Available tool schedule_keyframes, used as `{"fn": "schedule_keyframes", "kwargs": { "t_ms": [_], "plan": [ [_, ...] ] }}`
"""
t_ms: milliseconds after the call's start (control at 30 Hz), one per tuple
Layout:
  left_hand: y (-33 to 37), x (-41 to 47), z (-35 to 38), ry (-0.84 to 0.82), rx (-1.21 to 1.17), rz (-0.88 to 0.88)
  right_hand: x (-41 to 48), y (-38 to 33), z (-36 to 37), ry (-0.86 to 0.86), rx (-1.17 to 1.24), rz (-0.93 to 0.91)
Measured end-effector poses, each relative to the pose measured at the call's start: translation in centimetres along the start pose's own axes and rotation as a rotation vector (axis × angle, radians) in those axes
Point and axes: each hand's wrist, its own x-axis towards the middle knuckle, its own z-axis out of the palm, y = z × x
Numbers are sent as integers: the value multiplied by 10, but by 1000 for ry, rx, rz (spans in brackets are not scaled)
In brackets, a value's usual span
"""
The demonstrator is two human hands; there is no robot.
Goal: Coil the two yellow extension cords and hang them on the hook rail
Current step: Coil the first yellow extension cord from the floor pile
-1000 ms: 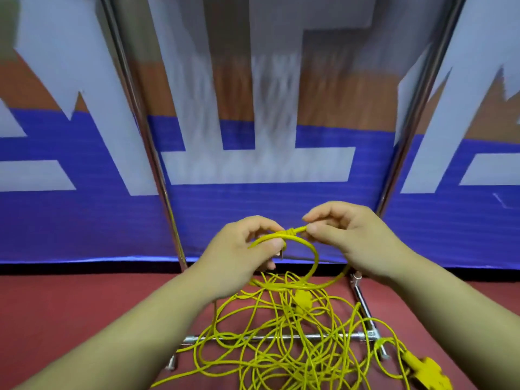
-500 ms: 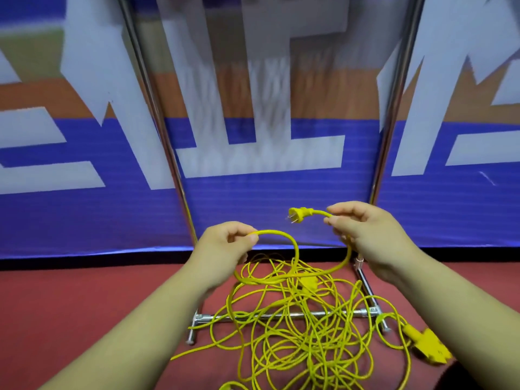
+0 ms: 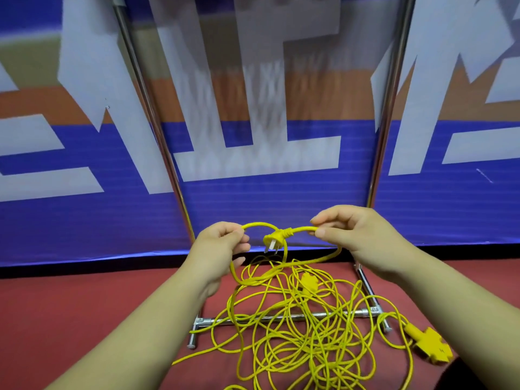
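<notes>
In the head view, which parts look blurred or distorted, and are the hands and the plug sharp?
Head view: the banner is smeared vertically in its upper middle; the metal poles slant, wide-angle distortion; left hand, right hand, plug and cord are sharp.

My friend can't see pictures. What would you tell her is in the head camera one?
A person's left hand and right hand each pinch a yellow cord, with its plug hanging between them. Below, a tangle of more yellow cord lies on the red floor across a metal bar, before a blue and white banner.
</notes>
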Motion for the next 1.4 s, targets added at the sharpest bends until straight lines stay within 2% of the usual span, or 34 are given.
{"fn": "schedule_keyframes", "kwargs": {
  "t_ms": [200,400,600,867,1067,1167,1267,1400],
  "plan": [
    [5,-5,-4,-19,57,150,1,1,9,-33,-155,-38],
    [8,-17,-1,-114,250,310,2,1,31,89,-158,-104],
    [9,-23,-1,-171,315,339,0,1,39,163,-94,-109],
    [12,-29,2,-295,196,293,0,-1,47,180,28,-80],
    [17,-31,0,-326,186,287,1,-7,38,98,77,-44],
    [21,-32,-3,-331,144,297,6,-3,24,-67,135,99],
    [22,-34,-3,-333,129,299,5,2,21,-221,298,188],
    [21,-34,-2,-310,113,296,3,0,24,-301,342,225]
  ]
}}
